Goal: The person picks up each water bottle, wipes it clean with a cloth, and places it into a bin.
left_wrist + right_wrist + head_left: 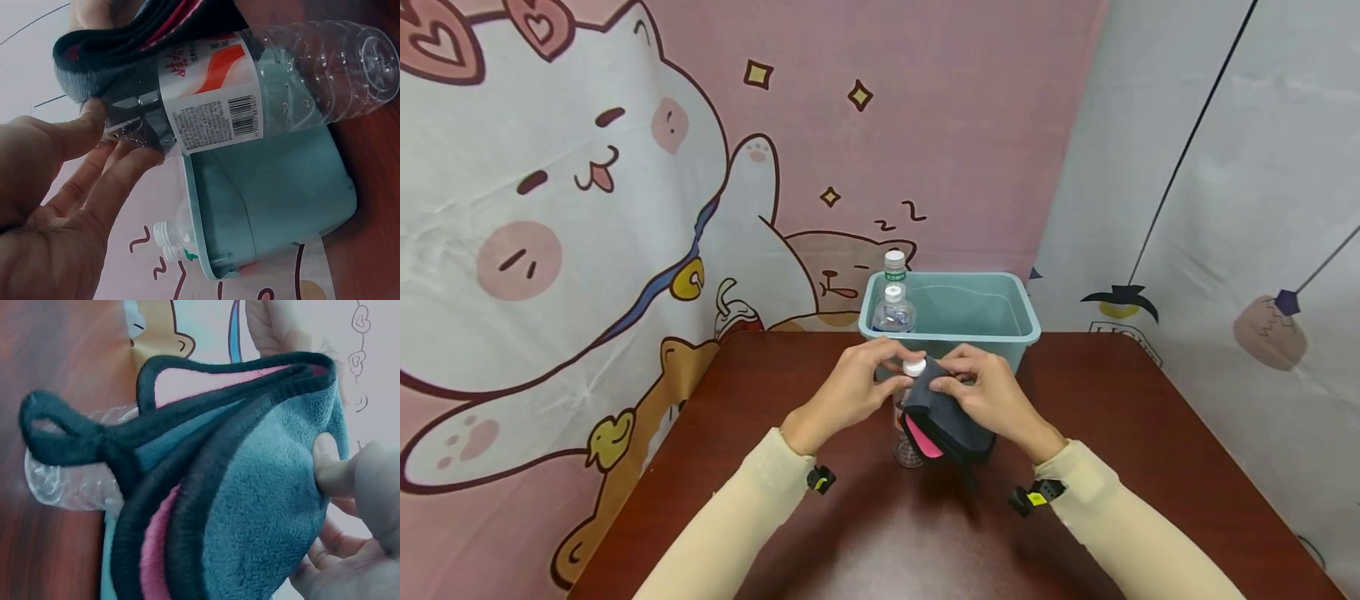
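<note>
An empty clear plastic bottle (908,454) with a white cap (914,367) is upright in front of the bin. My left hand (850,382) pinches it at the neck, thumb and index finger about the cap. In the left wrist view, its white label (215,119) shows a barcode and an orange stripe. My right hand (992,393) grips a folded grey cloth (955,421) with a pink inner side, black edging and a black hanging loop (59,428). The cloth lies against the bottle's upper part, partly hiding it. Whether the bottle's base touches the table cannot be told.
A light blue plastic bin (951,338) stands at the table's back edge. Two capped clear bottles (893,315) stand in its left side. The dark red wooden table (775,500) runs up to a cartoon-printed cloth backdrop (970,133).
</note>
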A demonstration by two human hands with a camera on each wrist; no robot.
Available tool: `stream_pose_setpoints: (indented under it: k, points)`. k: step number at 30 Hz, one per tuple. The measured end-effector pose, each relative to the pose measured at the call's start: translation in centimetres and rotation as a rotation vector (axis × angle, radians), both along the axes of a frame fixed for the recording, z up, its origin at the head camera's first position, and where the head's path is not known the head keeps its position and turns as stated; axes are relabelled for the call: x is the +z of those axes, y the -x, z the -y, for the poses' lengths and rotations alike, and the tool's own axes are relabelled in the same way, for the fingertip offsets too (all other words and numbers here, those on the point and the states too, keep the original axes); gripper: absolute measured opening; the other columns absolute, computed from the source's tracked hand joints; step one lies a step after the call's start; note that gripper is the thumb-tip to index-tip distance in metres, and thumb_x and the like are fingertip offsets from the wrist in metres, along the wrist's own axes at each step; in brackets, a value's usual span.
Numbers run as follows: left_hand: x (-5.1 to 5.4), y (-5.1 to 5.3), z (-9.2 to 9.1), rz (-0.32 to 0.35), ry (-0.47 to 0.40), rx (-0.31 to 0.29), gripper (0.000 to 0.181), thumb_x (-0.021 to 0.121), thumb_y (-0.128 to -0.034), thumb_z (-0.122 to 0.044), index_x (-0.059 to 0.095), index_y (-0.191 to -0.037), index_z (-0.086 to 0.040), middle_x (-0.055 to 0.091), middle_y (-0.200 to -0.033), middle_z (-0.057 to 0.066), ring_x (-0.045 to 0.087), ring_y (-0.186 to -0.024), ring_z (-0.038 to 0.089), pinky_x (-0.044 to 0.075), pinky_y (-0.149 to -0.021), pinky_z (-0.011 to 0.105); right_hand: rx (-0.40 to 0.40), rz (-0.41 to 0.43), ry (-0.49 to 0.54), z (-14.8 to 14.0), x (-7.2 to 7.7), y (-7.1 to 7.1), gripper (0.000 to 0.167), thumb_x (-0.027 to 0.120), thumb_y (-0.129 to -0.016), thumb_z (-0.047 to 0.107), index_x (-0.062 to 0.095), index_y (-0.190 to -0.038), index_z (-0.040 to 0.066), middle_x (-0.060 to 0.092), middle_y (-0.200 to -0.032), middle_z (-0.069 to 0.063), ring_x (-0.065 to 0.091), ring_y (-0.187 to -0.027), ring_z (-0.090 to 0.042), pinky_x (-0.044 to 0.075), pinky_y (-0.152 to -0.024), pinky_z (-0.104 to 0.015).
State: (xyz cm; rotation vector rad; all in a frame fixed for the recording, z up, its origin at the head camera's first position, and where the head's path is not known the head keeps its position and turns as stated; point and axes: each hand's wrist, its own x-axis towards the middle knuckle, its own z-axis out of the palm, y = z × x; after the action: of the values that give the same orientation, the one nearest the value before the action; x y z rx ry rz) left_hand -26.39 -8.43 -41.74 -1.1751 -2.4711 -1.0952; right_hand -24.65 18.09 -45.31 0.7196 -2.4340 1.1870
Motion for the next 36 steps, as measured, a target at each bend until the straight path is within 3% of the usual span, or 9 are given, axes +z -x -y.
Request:
stream_pose_setpoints:
  k: [12, 23, 31, 36]
  points:
    - [0.0, 0.2, 0.0, 0.008, 0.005, 0.003, 0.039, 0.090, -0.1019, -0.009, 0.081, -0.139, -0.014, 0.082, -0.143, 0.006, 0.086, -0.115, 0.023, 0.070, -0.095, 0.026, -0.023, 0.004, -0.024, 0.1, 0.6, -0.1, 0.027, 0.092, -0.102, 0.016, 0.091, -0.129, 0.013, 0.081, -0.111, 0.000, 0.073, -0.097, -0.014, 0.061, -0.083, -0.027]
    - [-0.2, -0.2, -0.2, 0.047, -0.030, 0.009, 0.044, 0.095, -0.1002, -0.012, 0.078, -0.141, -0.013, 0.081, -0.143, 0.006, 0.082, -0.121, 0.025, 0.073, -0.099, 0.041, -0.042, -0.001, -0.040, -1.7, 0.7, -0.1, 0.022, 0.091, -0.103, 0.012, 0.092, -0.125, 0.013, 0.081, -0.110, 0.000, 0.075, -0.099, -0.016, 0.064, -0.084, -0.027]
    - [-0.4, -0.3, -1.1, 0.008, -0.071, 0.086, 0.037, 0.098, -0.0983, -0.017, 0.079, -0.130, -0.012, 0.076, -0.126, 0.010, 0.079, -0.114, 0.026, 0.073, -0.093, 0.045, -0.098, -0.015, -0.035, -3.3, 1.0, 0.0, 0.022, 0.091, -0.103, 0.012, 0.091, -0.125, 0.011, 0.083, -0.113, -0.002, 0.078, -0.106, -0.020, 0.064, -0.090, -0.021]
    - [-0.5, 0.0, -1.0, 0.023, -0.094, 0.112, 0.034, 0.098, -0.0965, -0.015, 0.082, -0.127, -0.014, 0.071, -0.118, 0.009, 0.073, -0.108, 0.024, 0.073, -0.095, 0.045, -0.111, -0.007, -0.017, -3.9, 1.2, 0.0, 0.022, 0.091, -0.103, 0.010, 0.092, -0.125, 0.011, 0.083, -0.112, -0.003, 0.079, -0.106, -0.023, 0.061, -0.088, -0.015]
